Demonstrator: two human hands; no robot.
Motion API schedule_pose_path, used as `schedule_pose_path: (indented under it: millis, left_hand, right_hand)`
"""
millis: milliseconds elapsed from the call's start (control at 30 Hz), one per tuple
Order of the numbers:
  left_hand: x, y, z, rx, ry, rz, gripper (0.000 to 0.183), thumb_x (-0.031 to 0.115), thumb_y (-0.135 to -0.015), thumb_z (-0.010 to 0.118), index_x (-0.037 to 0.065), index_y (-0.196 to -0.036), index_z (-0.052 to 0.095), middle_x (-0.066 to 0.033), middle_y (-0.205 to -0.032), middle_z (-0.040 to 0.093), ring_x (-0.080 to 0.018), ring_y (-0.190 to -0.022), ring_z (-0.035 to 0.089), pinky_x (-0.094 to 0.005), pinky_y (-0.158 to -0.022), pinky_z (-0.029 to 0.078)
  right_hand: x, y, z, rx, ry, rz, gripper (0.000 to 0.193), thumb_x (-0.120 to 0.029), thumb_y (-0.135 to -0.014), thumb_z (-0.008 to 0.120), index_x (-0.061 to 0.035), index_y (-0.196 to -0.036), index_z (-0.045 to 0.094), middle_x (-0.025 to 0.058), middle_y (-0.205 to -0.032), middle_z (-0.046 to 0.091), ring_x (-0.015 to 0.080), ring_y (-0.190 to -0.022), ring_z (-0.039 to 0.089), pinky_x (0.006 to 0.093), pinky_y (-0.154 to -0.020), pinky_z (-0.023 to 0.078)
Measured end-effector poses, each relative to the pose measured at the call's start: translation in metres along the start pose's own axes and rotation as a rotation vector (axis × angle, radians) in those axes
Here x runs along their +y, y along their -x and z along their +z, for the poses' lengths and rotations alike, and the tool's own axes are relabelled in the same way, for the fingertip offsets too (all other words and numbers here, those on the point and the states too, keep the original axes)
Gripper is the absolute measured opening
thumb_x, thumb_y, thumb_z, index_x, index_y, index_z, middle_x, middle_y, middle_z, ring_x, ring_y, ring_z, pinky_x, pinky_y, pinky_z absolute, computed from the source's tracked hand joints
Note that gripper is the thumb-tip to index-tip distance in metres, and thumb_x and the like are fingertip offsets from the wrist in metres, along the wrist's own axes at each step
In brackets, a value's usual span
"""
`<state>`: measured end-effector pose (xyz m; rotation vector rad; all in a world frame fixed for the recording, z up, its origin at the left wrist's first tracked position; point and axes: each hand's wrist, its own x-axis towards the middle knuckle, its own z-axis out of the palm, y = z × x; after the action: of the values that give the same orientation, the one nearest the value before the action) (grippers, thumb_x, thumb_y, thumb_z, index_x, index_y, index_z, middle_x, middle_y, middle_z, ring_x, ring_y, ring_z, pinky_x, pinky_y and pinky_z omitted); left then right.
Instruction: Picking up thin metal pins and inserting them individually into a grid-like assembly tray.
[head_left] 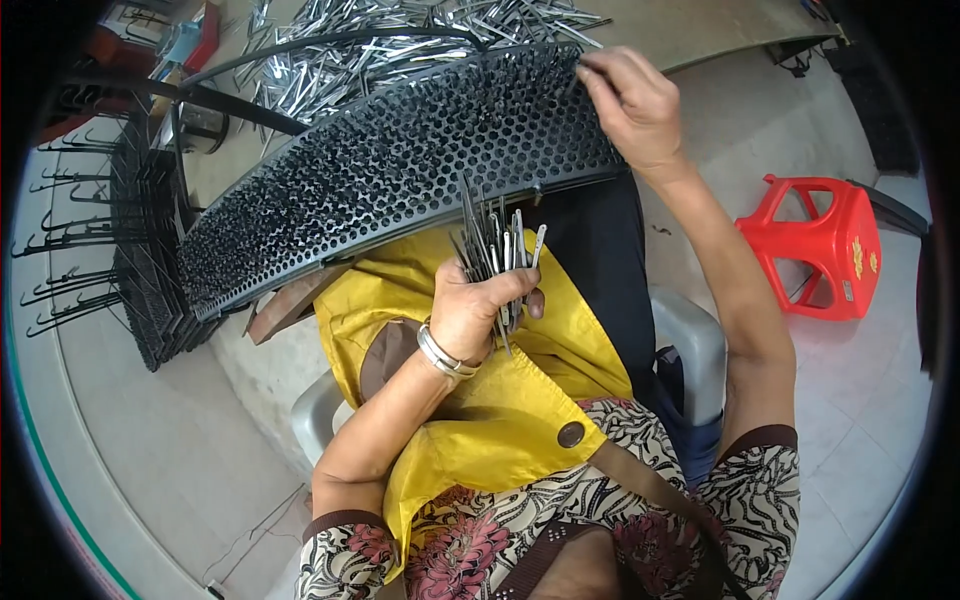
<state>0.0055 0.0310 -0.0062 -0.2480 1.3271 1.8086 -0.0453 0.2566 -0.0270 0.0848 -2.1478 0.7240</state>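
A bundle of thin flat metal strips [490, 245] stands out of my left hand [470, 312], whose fingers are wrapped round it over my lap. Beyond it, a long curved black perforated rack [330, 236] slopes across in front of me, with many of its round holes filled by dark upright pieces. My right hand [635, 108] is at the rack's far right end, thumb and fingertips pinched together at its edge. What those fingertips hold, if anything, is too small to make out. Several rows of holes along the near edge and toward the right show no pieces in them.
A large heap of loose metal strips [340, 55] covers the table [715, 30] behind the rack. Stacked black racks with hooked wires [145, 235] stand at the left. A red plastic stool [840, 250] is on the floor at right. A yellow apron [480, 410] covers my lap.
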Motion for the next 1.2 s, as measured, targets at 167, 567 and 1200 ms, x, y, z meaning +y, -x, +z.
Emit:
schedule_pose_path:
  millis: [167, 567, 1200]
  left_hand:
    - [0.001, 0.0, 0.001, -0.003, 0.023, 0.026, 0.011, -0.004, -0.07, 0.058, 0.0, -0.079, 0.054, -0.0053, -0.064, 0.056, -0.0145, -0.049, 0.055, -0.0218, -0.04, 0.038]
    - [0.008, 0.001, 0.006, 0.001, -0.019, 0.086, 0.009, 0.0, -0.071, 0.059, -0.002, -0.079, 0.056, -0.0075, -0.065, 0.058, -0.0143, -0.049, 0.054, -0.0208, -0.042, 0.039]
    - [0.001, -0.004, 0.0, -0.051, 0.031, 0.038, 0.007, 0.0, -0.072, 0.06, 0.001, -0.071, 0.054, -0.0061, -0.06, 0.055, -0.0124, -0.044, 0.05, -0.0215, -0.038, 0.036]
  right_hand:
    - [-0.001, 0.006, 0.002, -0.255, 0.158, -0.201, 0.012, 0.001, -0.071, 0.06, 0.0025, -0.083, 0.059, 0.0133, -0.072, 0.056, 0.026, -0.063, 0.054, 0.0295, -0.056, 0.043]
    - [-0.085, 0.033, -0.033, -0.373, -0.732, 0.824, 0.009, 0.0, -0.075, 0.06, 0.0032, -0.084, 0.059, 0.0034, -0.067, 0.058, 0.0055, -0.054, 0.051, 0.0177, -0.048, 0.042]
    - [-0.02, 0.015, 0.01, -0.176, 0.139, -0.179, 0.013, 0.002, -0.068, 0.061, 0.0009, -0.081, 0.059, 0.0121, -0.079, 0.058, 0.0262, -0.073, 0.055, 0.0321, -0.064, 0.046]
